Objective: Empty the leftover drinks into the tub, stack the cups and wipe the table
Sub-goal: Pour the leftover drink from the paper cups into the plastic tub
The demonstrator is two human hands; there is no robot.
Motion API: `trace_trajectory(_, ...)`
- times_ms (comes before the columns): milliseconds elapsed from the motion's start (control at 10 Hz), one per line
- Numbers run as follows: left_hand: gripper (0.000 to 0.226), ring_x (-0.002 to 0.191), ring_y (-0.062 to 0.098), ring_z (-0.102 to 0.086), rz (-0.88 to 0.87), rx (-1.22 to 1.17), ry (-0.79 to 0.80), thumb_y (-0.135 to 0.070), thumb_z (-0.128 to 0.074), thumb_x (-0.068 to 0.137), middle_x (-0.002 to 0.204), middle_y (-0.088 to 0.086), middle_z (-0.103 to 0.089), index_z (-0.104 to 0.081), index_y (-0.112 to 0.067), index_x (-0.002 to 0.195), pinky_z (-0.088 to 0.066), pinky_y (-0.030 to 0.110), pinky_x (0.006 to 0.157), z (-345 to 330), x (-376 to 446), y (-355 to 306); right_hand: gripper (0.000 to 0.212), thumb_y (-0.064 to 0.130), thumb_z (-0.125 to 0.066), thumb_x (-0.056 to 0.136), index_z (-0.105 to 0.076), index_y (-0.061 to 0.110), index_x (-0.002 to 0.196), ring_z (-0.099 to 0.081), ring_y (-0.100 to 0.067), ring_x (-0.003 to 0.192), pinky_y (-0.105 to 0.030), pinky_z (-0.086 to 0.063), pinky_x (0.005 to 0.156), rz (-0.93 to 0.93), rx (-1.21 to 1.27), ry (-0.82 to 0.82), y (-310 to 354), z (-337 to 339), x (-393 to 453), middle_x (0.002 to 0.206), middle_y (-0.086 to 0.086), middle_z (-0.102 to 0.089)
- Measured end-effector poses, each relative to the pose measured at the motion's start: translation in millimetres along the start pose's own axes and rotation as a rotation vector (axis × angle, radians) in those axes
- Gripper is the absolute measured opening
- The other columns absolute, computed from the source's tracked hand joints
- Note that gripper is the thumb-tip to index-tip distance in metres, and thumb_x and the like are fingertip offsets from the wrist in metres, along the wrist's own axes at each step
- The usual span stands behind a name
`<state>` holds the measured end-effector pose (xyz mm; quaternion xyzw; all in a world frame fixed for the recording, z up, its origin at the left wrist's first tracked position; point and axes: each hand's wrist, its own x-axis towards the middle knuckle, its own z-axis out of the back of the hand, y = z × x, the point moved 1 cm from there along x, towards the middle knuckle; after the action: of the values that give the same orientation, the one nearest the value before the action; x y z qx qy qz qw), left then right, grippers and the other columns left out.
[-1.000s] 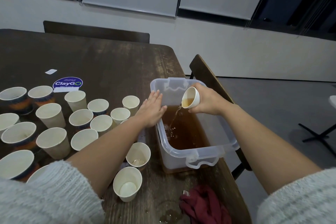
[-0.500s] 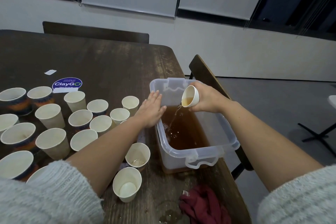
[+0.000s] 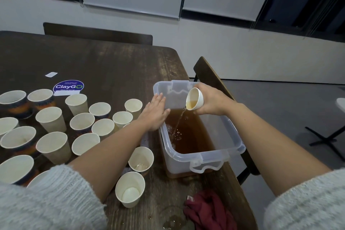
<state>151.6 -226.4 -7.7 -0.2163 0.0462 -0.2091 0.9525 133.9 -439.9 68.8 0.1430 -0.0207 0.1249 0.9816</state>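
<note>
We look down over a dark wooden tabletop [image 3: 104, 65]. Right of centre in the frame, our right hand [image 3: 211, 101] has its grip curled around a small white paper cup [image 3: 194, 99], tipped on its side with the mouth facing left. A thin stream of amber drink [image 3: 178, 120] runs from the cup's lower lip into a clear plastic tub [image 3: 226, 145] directly below. The tub sits at the right edge of the tabletop and holds brown liquid with a few bubbles where the stream lands.

Our left hand [image 3: 155, 113], fingers straight and together, lies flat on the tub's left rim near its far corner; its grip holds nothing.

Across the left half of the frame stand many upright paper cups [image 3: 82, 123], mostly plain white, a few at the far left with dark and orange patterned sleeves. Two more plain cups stand nearer us, just left of the tub: one [image 3: 141, 158] with a little liquid at the bottom, one [image 3: 130, 188] just below it in the frame.

A crumpled dark red cloth [image 3: 207, 211] lies at the bottom of the frame, below the tub, beside a small wet patch [image 3: 172, 219]. A blue round ClayGO sticker [image 3: 68, 86] is stuck on the tabletop at the upper left, above the cups.
</note>
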Motion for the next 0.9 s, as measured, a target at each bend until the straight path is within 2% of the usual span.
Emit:
trace_trajectory(200,0.058,0.149,0.020,0.010,0.000,-0.007,-0.001,-0.034,-0.026,0.105,0.162,0.007,0.005,-0.005,-0.009,0.154,-0.004,0.040,0.121,0.7,-0.7,-0.8,0.077,0.039,-0.084,0.062,-0.042,0.030,0.126,-0.051,-0.018,0.111,-0.053,-0.047,0.093,-0.022,-0.028,0.018,0.7,-1.5,0.2,0.119,0.013,-0.050)
trace_trajectory(900,0.058,0.149,0.019,0.010,-0.005,-0.024,-0.004,-0.034,-0.026,0.105,0.162,0.007,0.005,-0.005,-0.009,0.154,-0.003,0.040,0.121,0.3,-0.2,0.3,0.070,0.037,-0.083,0.068,-0.043,0.028,0.124,-0.050,-0.018,0.111,-0.050,-0.042,0.094,0.000,-0.147,0.038,6.4,3.8,-1.0,0.121,0.008,-0.052)
